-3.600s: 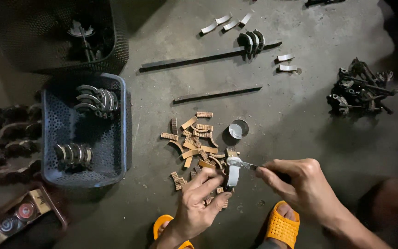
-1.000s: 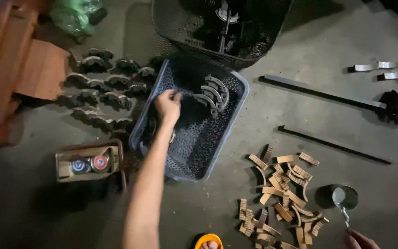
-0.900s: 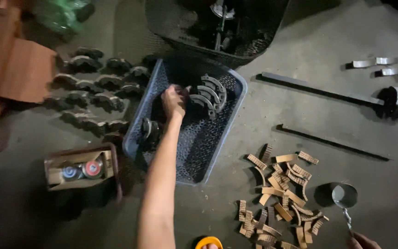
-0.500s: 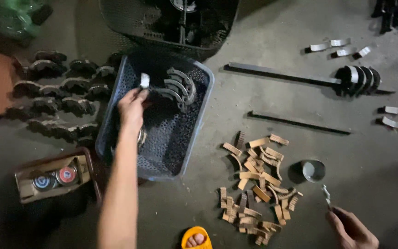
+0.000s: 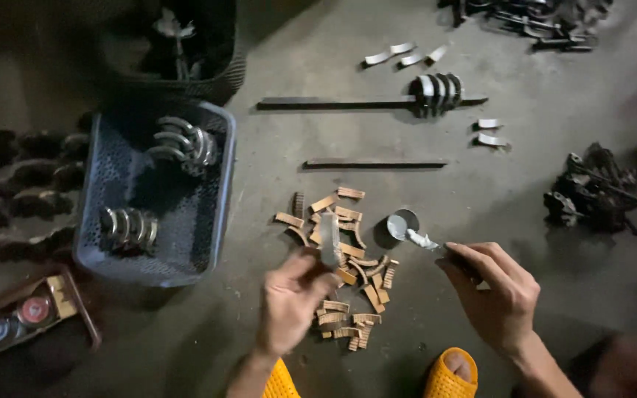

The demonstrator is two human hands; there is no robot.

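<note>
- Bare concrete floor (image 5: 274, 158) lies open between the blue basket (image 5: 219, 214) and the thin bar (image 5: 375, 163).
- The pile of tan curved pieces (image 5: 344, 273) crowds the floor ahead of both hands.

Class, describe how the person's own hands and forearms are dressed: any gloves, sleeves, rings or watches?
Both the left hand and the right hand are bare, with no gloves. No sleeves cover the visible forearms. No ring, watch or wristband shows on either.
</note>
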